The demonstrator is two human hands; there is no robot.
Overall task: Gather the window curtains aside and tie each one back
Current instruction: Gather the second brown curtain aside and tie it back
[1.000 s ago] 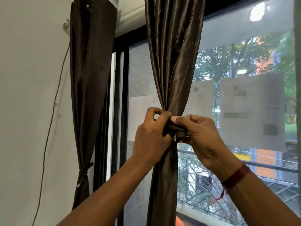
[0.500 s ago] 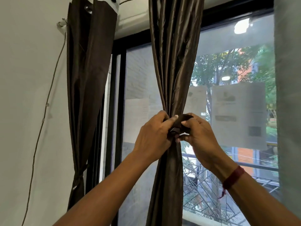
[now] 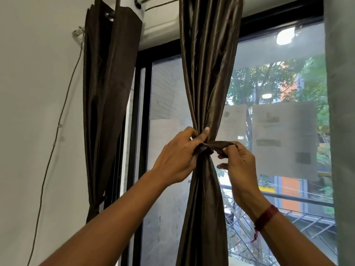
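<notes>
A dark brown tie-back band circles the middle curtain at its waist, and the shiny brown folds are gathered inside that loop — pinched narrow there, then flaring out again above and below. The left hand is closed on the bunched cloth and the band's near end, thumb raised against the folds just above the band, fingers curled round the left side of the bundle. The right hand pinches the band's other end between forefinger and thumb, drawn out a little to the right of the curtain; its lower fingers are loosely bent and touch nothing. Both forearms reach up from the bottom corners of the view, and a dark red thread bracelet sits on the right wrist. To the left a second curtain of the same brown hangs gathered against the black window frame, cinched low down (the tie itself is too dark to make out). A thin cord runs down the white wall beside it. Sheets of paper are stuck on the glass, and behind them lie trees, an orange building front and a metal railing. A grey-green curtain edge fills the far right.
</notes>
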